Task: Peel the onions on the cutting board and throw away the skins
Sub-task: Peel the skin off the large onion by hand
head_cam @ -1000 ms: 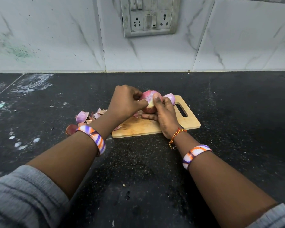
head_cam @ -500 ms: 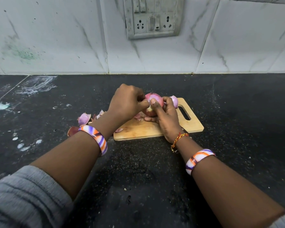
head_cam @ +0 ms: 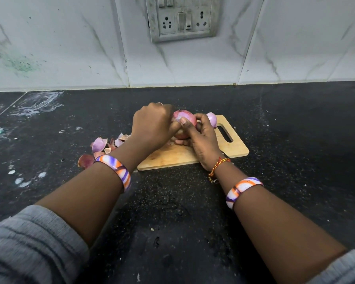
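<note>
Fingers of both hands curl onto red onion (head_cam: pixel 183 117) held just above wooden cutting board (head_cam: pixel 233 148): L hand (head_cam: pixel 152 126) grips its left side, R hand (head_cam: pixel 201 140) cups it w/ thumb pressed on top; 2nd onion (head_cam: pixel 212 119) behind, peeled skins (head_cam: pixel 99 147) on countertop (head_cam: pixel 295 128) left of board.

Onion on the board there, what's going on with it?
A person is peeling the onion over the cutting board. Both hands grip it: the left hand picks at the skin, the right hand steadies it. A second onion sits behind on the board. Loose skins lie on the counter, not thrown away yet.
</note>
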